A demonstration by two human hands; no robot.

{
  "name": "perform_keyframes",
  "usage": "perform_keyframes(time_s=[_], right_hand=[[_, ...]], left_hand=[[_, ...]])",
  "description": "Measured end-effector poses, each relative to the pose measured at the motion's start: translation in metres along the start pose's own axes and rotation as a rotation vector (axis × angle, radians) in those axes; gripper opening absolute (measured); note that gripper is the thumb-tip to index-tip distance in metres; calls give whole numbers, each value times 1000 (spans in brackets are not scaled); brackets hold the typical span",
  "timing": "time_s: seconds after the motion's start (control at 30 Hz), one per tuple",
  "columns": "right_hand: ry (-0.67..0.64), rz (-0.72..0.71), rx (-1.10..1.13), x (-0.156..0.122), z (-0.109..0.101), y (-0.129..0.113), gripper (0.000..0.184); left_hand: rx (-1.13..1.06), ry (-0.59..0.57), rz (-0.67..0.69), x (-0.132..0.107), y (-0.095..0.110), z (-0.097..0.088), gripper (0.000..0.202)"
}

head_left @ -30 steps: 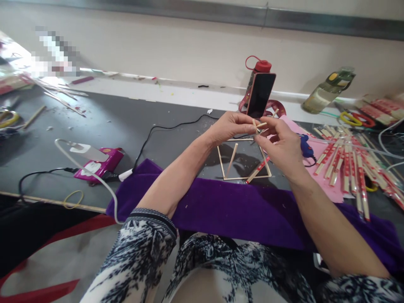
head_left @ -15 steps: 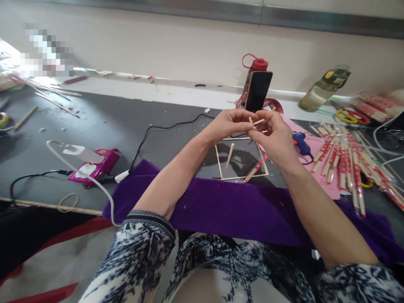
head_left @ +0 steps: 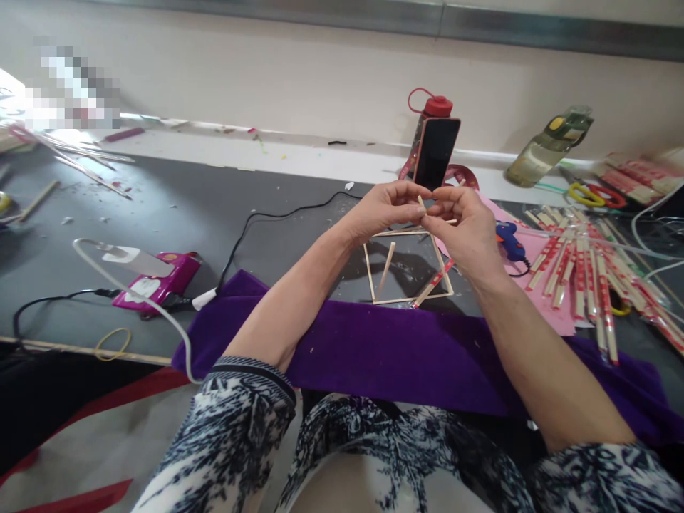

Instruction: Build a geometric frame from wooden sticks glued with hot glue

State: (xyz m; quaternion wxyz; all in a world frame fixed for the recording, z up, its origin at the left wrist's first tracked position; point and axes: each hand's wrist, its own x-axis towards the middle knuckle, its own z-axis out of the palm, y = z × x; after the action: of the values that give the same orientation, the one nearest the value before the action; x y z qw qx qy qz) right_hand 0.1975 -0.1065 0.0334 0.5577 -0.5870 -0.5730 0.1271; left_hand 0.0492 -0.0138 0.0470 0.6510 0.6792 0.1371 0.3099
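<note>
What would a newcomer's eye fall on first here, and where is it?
The broad purple cloth along the near edge of the grey table would probably draw the eye first. Beyond it, the left hand and right hand are close together, holding thin sticks above a wooden frame. At right, wrapped sticks with red markings lie fanned out, partly over pink paper.

Left hand [head_left: 392,206], right hand [head_left: 467,226]: two, middle. Red-top bottle [head_left: 438,106], green bottle [head_left: 542,155]: two, upper right. One each: phone [head_left: 437,153], stick square [head_left: 395,300], blue glue gun [head_left: 511,241], purple cloth [head_left: 395,349]. Wrapped sticks [head_left: 580,285], right side: too many to count.
</note>
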Motion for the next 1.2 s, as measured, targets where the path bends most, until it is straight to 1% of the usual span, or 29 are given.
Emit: perform_keyframes(time_s=[0.1, 0.17, 0.23, 0.33, 0.47, 0.67, 0.83, 1.03, 1.13, 1.2], right_hand=[[4, -13, -1, 0, -1, 0, 35], [14, -30, -16, -1, -1, -1, 35], [18, -48, -37, -2, 0, -1, 35], [11, -74, -66, -3, 0, -3, 36], [-16, -78, -48, -4, 0, 1, 37], [-18, -40, -9, -6, -3, 9, 45], [-92, 2, 24, -11, -4, 5, 44], [-108, 35, -8, -11, 2, 1, 54], [-97, 56, 13, -10, 3, 0, 53], [-91, 72, 53, -10, 3, -1, 46]], left_hand=[[9, -58, -17, -1, 3, -4, 31], [51, -102, -24, -1, 3, -7, 30], [105, -122, -22, -1, 0, -8, 29], [140, -119, -23, 2, -9, -5, 26], [95, -102, -27, 5, -16, -2, 23], [128, -47, -68, 2, -9, -3, 19], [95, -23, -66, 1, -8, -2, 18], [129, -17, -66, 0, -8, -4, 20], [97, -39, -38, 1, -10, -3, 23], [62, -62, -26, 2, -11, -2, 23]])
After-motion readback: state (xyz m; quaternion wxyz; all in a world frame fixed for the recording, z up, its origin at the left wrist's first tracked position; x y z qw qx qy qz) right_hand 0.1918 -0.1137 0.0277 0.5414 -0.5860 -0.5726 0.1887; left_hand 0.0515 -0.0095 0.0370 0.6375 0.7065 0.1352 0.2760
